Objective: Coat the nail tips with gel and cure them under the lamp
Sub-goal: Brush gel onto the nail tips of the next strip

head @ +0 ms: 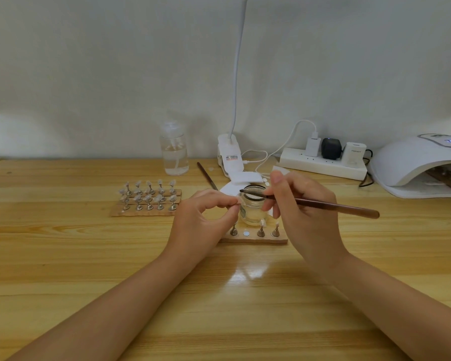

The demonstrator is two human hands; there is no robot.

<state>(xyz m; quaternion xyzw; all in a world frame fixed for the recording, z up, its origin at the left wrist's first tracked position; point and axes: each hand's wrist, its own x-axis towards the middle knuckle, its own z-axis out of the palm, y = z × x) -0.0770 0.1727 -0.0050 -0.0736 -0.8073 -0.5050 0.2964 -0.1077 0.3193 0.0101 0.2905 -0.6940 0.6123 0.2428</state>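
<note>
Over glass jar [253, 207], clear nail tip [238, 201] pinched in L hand [203, 217].

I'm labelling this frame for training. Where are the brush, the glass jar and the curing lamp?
brush [323, 204]: head view, on the middle of its wooden handle.
glass jar [253, 214]: head view, on its clear front wall.
curing lamp [401, 162]: head view, on its white dome.

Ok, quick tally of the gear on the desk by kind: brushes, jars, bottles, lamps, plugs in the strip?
Brushes: 2
Jar: 1
Bottle: 1
Curing lamp: 1
Desk lamp: 1
Plugs: 3
Total: 9
</note>
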